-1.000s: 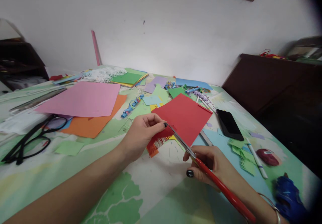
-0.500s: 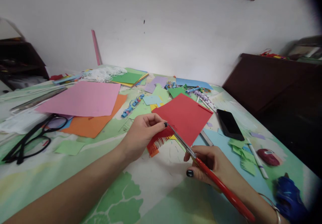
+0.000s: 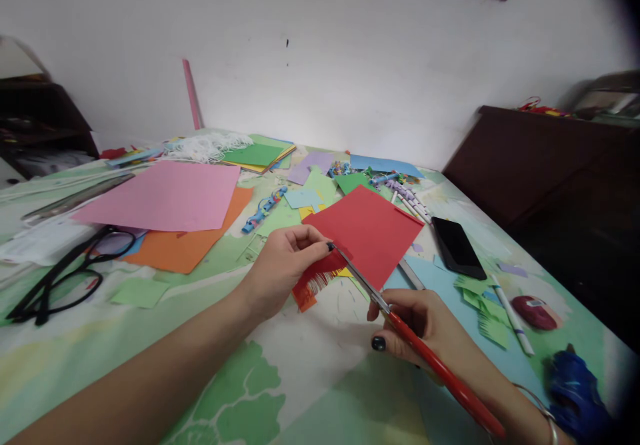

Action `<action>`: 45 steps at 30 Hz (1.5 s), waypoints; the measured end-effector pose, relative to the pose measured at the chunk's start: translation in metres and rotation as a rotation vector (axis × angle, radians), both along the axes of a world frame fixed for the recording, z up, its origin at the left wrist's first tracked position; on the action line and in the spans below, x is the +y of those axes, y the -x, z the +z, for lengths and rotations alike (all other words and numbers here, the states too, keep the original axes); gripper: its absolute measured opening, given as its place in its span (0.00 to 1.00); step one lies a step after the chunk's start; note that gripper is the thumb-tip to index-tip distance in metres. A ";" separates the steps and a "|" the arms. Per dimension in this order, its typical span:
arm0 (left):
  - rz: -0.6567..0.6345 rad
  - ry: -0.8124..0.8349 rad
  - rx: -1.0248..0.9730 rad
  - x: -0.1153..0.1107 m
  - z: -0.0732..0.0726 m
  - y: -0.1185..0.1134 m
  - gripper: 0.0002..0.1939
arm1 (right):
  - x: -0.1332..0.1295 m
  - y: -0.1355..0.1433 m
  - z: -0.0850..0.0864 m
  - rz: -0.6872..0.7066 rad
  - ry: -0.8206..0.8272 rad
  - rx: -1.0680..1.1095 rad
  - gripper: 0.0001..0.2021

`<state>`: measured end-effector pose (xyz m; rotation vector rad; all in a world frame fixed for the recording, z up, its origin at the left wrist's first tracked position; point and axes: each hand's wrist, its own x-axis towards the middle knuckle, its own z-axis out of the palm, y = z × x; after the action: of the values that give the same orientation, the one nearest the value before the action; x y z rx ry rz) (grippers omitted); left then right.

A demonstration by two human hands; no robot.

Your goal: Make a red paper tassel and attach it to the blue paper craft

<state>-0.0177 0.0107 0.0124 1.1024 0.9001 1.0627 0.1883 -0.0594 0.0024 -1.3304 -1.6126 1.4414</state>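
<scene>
My left hand (image 3: 287, 265) pinches a strip of red paper with a finely cut fringe (image 3: 324, 278) hanging along its lower edge. In my right hand (image 3: 417, 322) is a pair of scissors (image 3: 440, 372) with red handles, fingers wrapped around them. The blades point up and left, their tips at the thumb of my left hand, at the red strip. Whether the blades are fully closed is hard to see. Behind both hands lies a larger red paper sheet (image 3: 367, 232), flat on the table. A small orange scrap (image 3: 307, 304) shows below the fringe.
Left are a pink sheet (image 3: 165, 195), an orange sheet (image 3: 185, 252) and black glasses (image 3: 65, 275). A phone (image 3: 457, 247), fringed green paper pieces (image 3: 485, 308), a white stick (image 3: 514, 315) and a blue object (image 3: 575, 388) lie right. White yarn (image 3: 210, 145) sits at the back.
Almost nothing differs. Both hands, the scissors and the red strip keep nearly the same place, with only a very slight shift of the whole view.
</scene>
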 end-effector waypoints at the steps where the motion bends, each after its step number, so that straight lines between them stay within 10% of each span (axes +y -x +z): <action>1: 0.001 0.002 -0.001 0.000 0.000 0.000 0.07 | 0.000 0.000 0.000 0.002 -0.001 0.012 0.16; 45: -0.005 0.018 -0.010 0.000 0.000 0.000 0.06 | 0.000 0.001 0.000 -0.033 0.005 0.000 0.19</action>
<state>-0.0174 0.0109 0.0125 1.0830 0.8972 1.0528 0.1871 -0.0596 0.0026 -1.3539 -1.5810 1.4265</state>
